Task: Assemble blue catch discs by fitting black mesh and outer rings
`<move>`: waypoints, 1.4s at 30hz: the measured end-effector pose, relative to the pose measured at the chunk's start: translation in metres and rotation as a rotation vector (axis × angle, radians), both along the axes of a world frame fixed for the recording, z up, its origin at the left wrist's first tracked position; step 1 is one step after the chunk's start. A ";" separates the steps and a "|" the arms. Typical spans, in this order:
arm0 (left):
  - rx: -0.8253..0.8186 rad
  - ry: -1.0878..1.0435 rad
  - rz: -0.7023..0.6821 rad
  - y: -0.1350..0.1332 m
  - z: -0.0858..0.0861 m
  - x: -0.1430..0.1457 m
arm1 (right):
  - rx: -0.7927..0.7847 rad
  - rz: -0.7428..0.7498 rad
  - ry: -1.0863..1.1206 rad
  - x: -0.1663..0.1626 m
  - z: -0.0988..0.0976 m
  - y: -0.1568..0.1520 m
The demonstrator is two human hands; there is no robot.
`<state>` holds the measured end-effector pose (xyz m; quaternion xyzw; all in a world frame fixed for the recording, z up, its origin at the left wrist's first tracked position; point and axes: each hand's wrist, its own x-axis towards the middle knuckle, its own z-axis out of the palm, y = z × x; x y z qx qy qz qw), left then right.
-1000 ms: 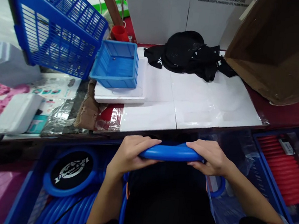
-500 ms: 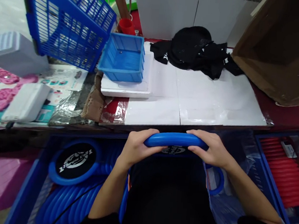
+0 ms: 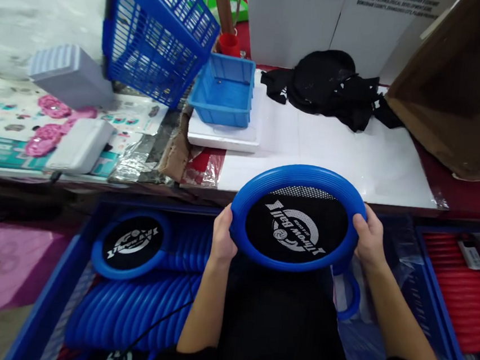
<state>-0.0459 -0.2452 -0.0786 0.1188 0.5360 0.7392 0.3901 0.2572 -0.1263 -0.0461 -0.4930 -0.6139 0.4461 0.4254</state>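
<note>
Between my hands is a round throw-ball disc [image 3: 297, 222] with a thick blue ring rim and a black mesh centre printed with white "Throw Ball" lettering. Its printed face is tilted up toward me, just in front of the table edge. My left hand [image 3: 223, 238] grips the rim at its left side, thumb on top. On the opposite side my right hand [image 3: 369, 238] is closed around the rim. The fingers beneath the ring are partly hidden. Below and left, a similar disc [image 3: 132, 244] lies on a row of blue rings [image 3: 134, 311] in a blue crate [image 3: 48, 297].
Black fabric pieces [image 3: 329, 87] lie on the white-covered table [image 3: 294, 145]. A light-blue bin [image 3: 223, 90], a tilted blue basket [image 3: 161, 31] and an open cardboard box [image 3: 461, 88] stand around them. Red rings [image 3: 454, 285] fill a crate at right; a pink stool [image 3: 6, 265] is at left.
The disc has tilted from nearly edge-on to face-up, showing its printed mesh. My hands have moved apart, from the near top edge to opposite sides of the rim. The view has shifted slightly left.
</note>
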 end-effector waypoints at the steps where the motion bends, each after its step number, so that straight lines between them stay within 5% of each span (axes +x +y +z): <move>1: 0.022 0.001 0.003 -0.004 -0.001 0.002 | 0.014 -0.002 -0.023 -0.003 0.004 -0.001; 17: 0.085 0.125 0.169 -0.024 -0.015 -0.022 | 0.351 0.105 -0.252 -0.038 0.047 -0.012; 22: 0.174 0.460 -0.102 -0.041 -0.007 -0.052 | 0.595 0.336 -0.205 -0.022 0.058 -0.004; 29: 0.278 1.105 -0.611 -0.038 0.048 -0.060 | 0.736 0.694 -0.253 -0.028 0.068 -0.002; 42: 0.395 1.259 -0.569 -0.039 0.053 -0.046 | 0.822 0.622 -0.199 -0.027 0.061 -0.011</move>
